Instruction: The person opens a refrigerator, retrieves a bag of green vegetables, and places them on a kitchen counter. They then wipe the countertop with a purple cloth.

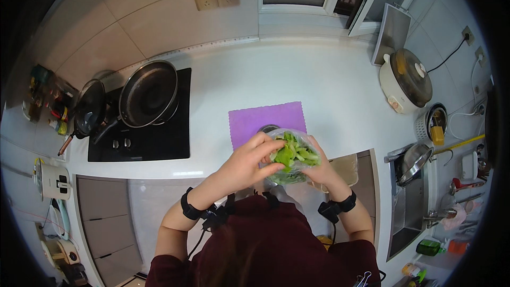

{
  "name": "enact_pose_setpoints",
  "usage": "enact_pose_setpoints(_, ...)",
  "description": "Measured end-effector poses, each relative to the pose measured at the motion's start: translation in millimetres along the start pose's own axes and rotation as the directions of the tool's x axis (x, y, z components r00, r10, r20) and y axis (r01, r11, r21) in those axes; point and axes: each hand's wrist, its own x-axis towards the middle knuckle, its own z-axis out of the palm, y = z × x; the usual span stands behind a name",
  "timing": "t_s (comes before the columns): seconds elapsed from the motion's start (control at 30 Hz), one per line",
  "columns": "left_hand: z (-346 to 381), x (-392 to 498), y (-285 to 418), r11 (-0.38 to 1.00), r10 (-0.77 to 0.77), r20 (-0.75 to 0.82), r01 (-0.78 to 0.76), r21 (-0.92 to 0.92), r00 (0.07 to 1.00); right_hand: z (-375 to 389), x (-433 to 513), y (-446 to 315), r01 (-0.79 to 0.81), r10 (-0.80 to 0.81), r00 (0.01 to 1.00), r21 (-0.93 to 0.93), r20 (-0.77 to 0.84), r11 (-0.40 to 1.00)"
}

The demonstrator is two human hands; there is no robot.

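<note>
A clear plastic bag (290, 178) full of chopped leafy greens (295, 152) is held up in front of my body, by the counter's front edge. My right hand (322, 167) grips the bag from its right side. From the left, my left hand (257, 155) reaches over the bag's mouth, its fingertips and thumb touching the leaves. Whether those fingers pinch any leaves cannot be made out. Behind the bag a purple cloth (265, 115) with a scalloped edge lies on the white counter. On it stands a dark round object (269, 128), mostly hidden by the bag and my left hand.
On the left, a frying pan (149, 93) and a lidded pan (89, 107) stand on a black cooktop (167, 143). A lidded electric pot (404, 81) is at the right back. Nearer on the right, a metal bowl (414, 163) sits over the sink (410, 207). An open drawer or bin (344, 169) is below the counter.
</note>
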Motion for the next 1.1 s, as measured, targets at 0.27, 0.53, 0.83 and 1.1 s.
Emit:
enact_pose_setpoints(0.27,-3,4,-3,0.995,-0.032,0.018,0.031,0.092,0.999,-3,9,-7,-0.009,-0.002,0.997,0.135,0.080,0.991)
enact_pose_setpoints(0.53,12,12,-5,0.993,-0.061,-0.034,0.064,0.098,0.998,12,14,-33,-0.070,0.067,0.996,0.037,0.067,0.997)
enact_pose_setpoints(0.83,4,13,-8,0.981,0.050,0.044,-0.058,0.184,0.998,9,16,-29,-0.121,0.117,0.988,0.041,0.101,0.992)
enact_pose_setpoints(1.1,6,16,1,0.949,0.122,0.085,-0.142,0.282,0.989,6,12,-39,-0.075,0.076,0.990,-0.009,0.115,0.997)
